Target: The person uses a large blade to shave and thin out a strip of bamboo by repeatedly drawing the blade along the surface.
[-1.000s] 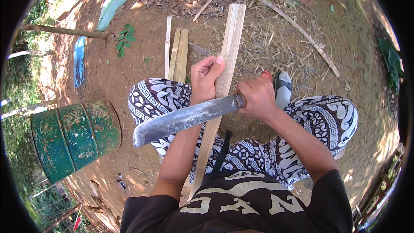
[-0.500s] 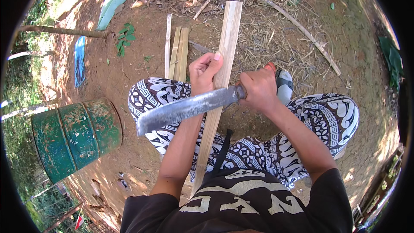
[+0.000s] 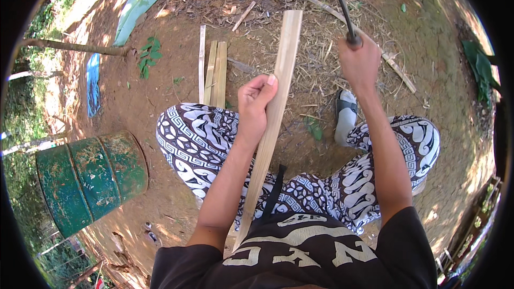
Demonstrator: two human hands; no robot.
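A long, pale bamboo slat (image 3: 277,96) slants from my waist out over the ground between my legs. My left hand (image 3: 256,96) is closed around its left edge near the middle, thumb on top. Out to the right and farther away, my right hand (image 3: 360,64) is closed on the handle of a machete (image 3: 341,2). Its blade points away from me and shows nearly edge-on, the tip cut off at the top of the view. The machete is apart from the slat.
Several narrow bamboo strips (image 3: 218,75) lie beyond my left knee. Wood shavings (image 3: 316,69) and a long thin stick (image 3: 391,64) are on the dirt ahead. A rusty green drum (image 3: 93,179) stands at the left, with a blue sheet (image 3: 93,85) beyond it.
My right hand has swung the machete away from across the slat and my left forearm, out to the far right, turning the blade edge-on. My left hand still grips the slat.
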